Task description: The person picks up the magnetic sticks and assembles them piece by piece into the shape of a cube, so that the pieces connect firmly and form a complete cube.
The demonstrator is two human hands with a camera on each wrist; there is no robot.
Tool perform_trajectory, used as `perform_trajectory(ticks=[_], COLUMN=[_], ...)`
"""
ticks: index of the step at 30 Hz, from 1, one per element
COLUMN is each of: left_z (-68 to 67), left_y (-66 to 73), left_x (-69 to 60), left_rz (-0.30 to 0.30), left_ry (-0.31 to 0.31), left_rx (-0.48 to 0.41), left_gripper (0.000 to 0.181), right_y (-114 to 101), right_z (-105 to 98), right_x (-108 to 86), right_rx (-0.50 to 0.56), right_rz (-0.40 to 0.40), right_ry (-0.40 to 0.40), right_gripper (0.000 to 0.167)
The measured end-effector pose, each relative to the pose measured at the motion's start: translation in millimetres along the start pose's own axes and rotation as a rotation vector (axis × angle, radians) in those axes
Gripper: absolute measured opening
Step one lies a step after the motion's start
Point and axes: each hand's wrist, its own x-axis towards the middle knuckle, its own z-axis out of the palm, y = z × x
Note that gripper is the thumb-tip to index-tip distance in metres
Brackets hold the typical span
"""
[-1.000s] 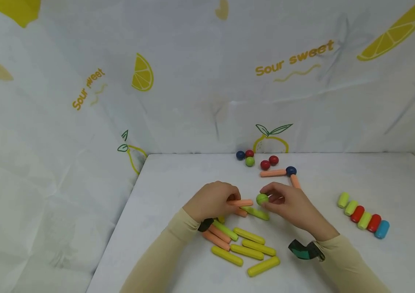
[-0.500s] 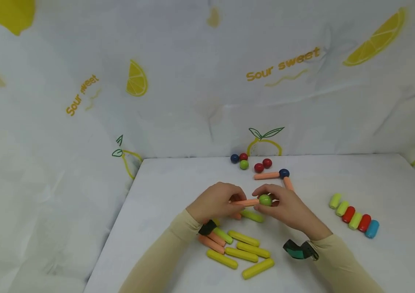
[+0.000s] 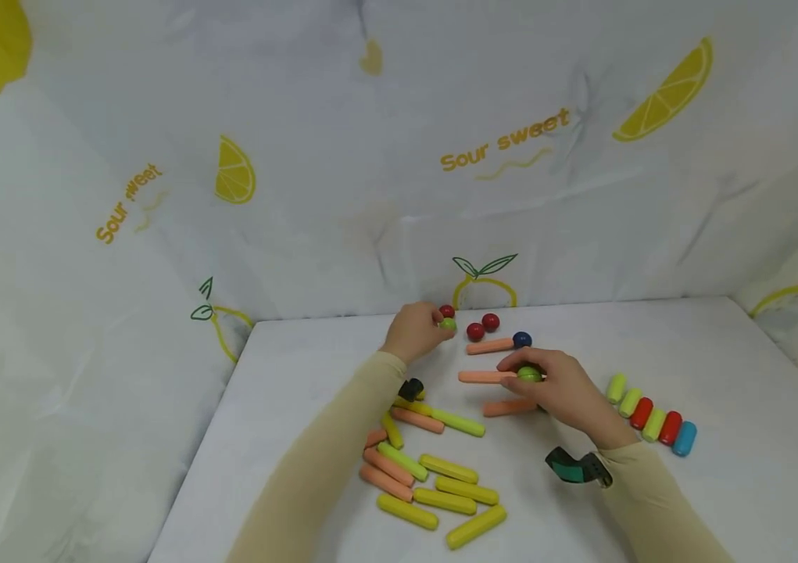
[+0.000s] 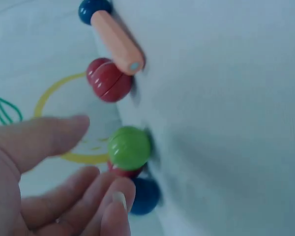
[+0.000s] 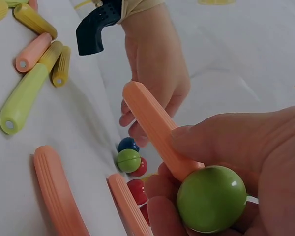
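Observation:
My right hand (image 3: pixel 567 391) grips a green ball (image 5: pixel 211 199), with an orange stick (image 5: pixel 155 130) joined to it and pointing left. At the back of the table, my left hand (image 3: pixel 416 332) reaches over a cluster of balls. In the left wrist view its thumb and fingers are spread apart beside another green ball (image 4: pixel 129 147), with a red ball (image 4: pixel 124 169) and a blue ball (image 4: pixel 145 196) by the fingertips. Contact there is hard to tell. Below the right hand lies an orange stick (image 3: pixel 507 407), its right end hidden.
Two red balls (image 3: pixel 475 331) sit right of the cluster. Near them another orange stick (image 3: pixel 490 346) meets a blue ball (image 3: pixel 522 339). Yellow sticks (image 3: pixel 445 500), orange sticks and light-green sticks (image 3: pixel 458 422) lie front left. Short coloured barrels (image 3: pixel 655 424) form a row at right.
The orange stick from my left hand has been joined to the green ball in my right. My left hand has let go and moved back to the balls. The head view has shifted slightly.

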Motion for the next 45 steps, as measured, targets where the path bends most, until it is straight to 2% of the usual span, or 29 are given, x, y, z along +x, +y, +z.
perform_trajectory(ticks=[2,4,7,12,15,20,22,24,28,31,33,38,45], left_z=[6.4,9.7,14.1,23.0,27.1,28.8,26.2,20.4,3.7,-5.6,-8.2,-5.7,-3.2], left_y=[-0.4,-0.2,-0.3,-3.2,-5.0,-8.6,-9.7,-10.4,-10.7,-10.4,-10.0,-9.0,-12.3], left_x=[3.6,5.1,7.3,12.5,15.0,14.2,7.6,-4.7,-41.2,-67.7,-80.4,-93.5,-97.6], left_rz=[-0.07,-0.123,-0.178,-0.234,-0.239,-0.201,-0.19,-0.183,-0.141,-0.086,-0.045,0.035,0.048], left_ry=[0.02,0.04,0.069,0.11,0.112,0.088,0.071,0.034,-0.05,-0.114,-0.148,-0.195,-0.191], left_rx=[-0.038,-0.077,-0.109,-0.102,-0.087,-0.076,-0.098,-0.132,-0.228,-0.292,-0.31,-0.309,-0.305], left_gripper=[0.026,0.028,0.039,0.038,0.039,0.044,0.035,0.026,0.036,0.034,0.032,0.033,0.031], right_y=[0,-1,-2,-4,-3,0,1,1,3,4,4,5,3], right_z=[0,0,0,2,4,6,6,5,1,-3,-5,-3,0], right_x=[0.9,1.8,3.0,3.0,3.2,3.4,3.1,2.6,1.3,0.9,0.9,1.6,3.5], right_rx=[0.011,0.006,0.003,-0.009,-0.039,-0.062,-0.052,-0.044,-0.044,-0.056,-0.056,-0.046,-0.046], right_rz=[-0.002,-0.012,-0.01,-0.006,-0.012,-0.01,-0.007,-0.01,-0.007,-0.007,0.001,0.023,0.009], right_ry=[0.0,0.005,0.004,0.008,0.014,0.015,0.01,0.008,0.007,0.009,0.003,-0.016,-0.018], right_gripper=[0.021,0.022,0.022,0.02,0.019,0.019,0.019,0.019,0.021,0.023,0.023,0.025,0.024])
